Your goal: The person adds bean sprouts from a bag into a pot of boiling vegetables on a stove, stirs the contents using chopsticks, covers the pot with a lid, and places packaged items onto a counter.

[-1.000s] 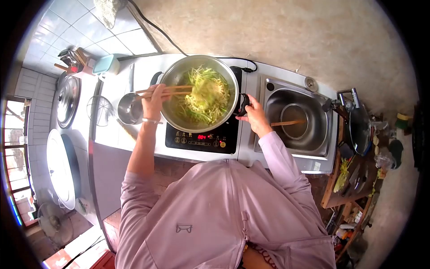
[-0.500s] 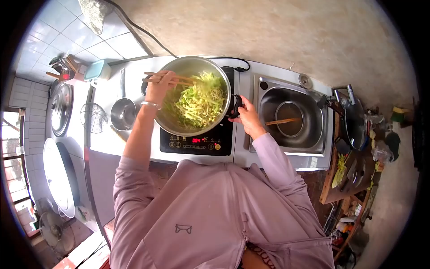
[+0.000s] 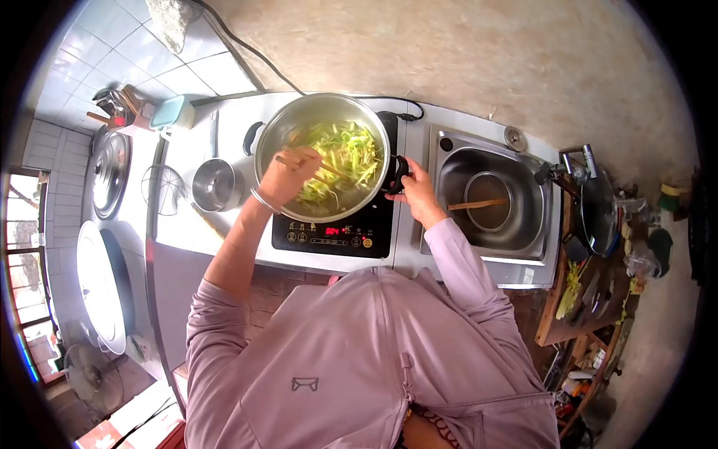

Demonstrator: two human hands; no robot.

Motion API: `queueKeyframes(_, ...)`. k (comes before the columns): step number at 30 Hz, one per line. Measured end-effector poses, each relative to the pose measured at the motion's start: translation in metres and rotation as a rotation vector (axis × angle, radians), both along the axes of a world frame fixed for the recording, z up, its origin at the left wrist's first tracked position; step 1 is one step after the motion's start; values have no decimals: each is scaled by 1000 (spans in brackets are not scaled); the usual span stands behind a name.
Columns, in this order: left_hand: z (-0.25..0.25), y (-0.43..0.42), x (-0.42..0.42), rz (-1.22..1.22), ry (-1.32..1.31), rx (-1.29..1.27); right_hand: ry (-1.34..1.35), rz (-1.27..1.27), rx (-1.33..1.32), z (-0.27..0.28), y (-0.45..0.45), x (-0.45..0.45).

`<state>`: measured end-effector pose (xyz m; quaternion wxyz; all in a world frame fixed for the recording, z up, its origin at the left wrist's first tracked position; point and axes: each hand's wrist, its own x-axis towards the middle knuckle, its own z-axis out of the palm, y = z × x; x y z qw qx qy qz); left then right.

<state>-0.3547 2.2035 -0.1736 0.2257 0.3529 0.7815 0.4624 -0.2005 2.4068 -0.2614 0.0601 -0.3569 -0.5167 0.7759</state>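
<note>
A large steel pot [image 3: 295, 116] sits on a black induction cooker [image 3: 336, 248] whose red display is lit. Pale green and yellow shredded vegetables [image 3: 353, 150] fill part of the pot. My left hand [image 3: 288, 176] is over the pot's left side, closed around wooden chopsticks [image 3: 333, 170] whose tips reach into the vegetables. On the right, my right hand [image 3: 417, 193] grips the pot's black side handle [image 3: 398, 173], fingers curled around it.
Left of the pot are a small saucepan [image 3: 215, 187] and a wire strainer [image 3: 164, 187]. A steel sink [image 3: 527, 224] on the right holds a round bowl with a wooden utensil. A power cord [image 3: 407, 105] runs behind the cooker.
My left hand has moved down and right, lower over the pot, bringing the chopsticks down into the vegetables, which lie lower and more spread out. My right hand stays on the handle.
</note>
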Motion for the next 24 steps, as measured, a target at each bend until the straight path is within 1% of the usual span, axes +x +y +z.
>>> queueKeyframes(1,-1,-1,-8,-40,118,71,1,0,-1,1,0,0)
queueKeyframes(2,-2,-4,-11,-42,119,69,-2,0,1,3,-1,0)
queueKeyframes(4,29,-3,-11,34,251,-31,-7,-7,0,1,0,-1)
queueKeyframes(5,37,4,-8,122,148,29,5,-10,-4,-4,1,-1)
queueKeyframes(6,32,14,-7,127,145,29,19,-7,-6,-6,2,-2)
queueKeyframes(8,11,40,-9,162,53,324,6,16,7,-3,2,-3)
queueKeyframes(10,-20,62,-2,85,-51,431,-7,28,18,1,1,-3)
queueKeyframes(11,-31,67,8,174,-73,304,3,-2,6,3,0,-2)
queueKeyframes(12,-41,63,6,169,-76,306,12,-33,-7,4,-1,-1)
queueKeyframes(14,-54,38,-9,207,-21,174,19,-34,-13,1,1,1)
queueKeyframes(15,-50,25,-17,191,17,162,24,-23,-18,-1,1,1)
queueKeyframes(17,-22,12,-14,220,-40,239,33,-18,-23,-2,2,-1)
queueKeyframes(18,-6,11,-10,241,-87,285,36,-20,-19,-1,2,-2)
queueKeyframes(20,11,19,-1,225,-63,286,27,-21,-21,-4,0,0)
queueKeyframes(21,13,26,5,219,-30,297,24,-25,-8,-8,1,-1)
queueKeyframes(22,6,36,12,161,12,330,24,-29,8,-8,1,-3)
queueKeyframes(24,-21,54,27,85,-33,244,24,12,18,-3,1,-3)
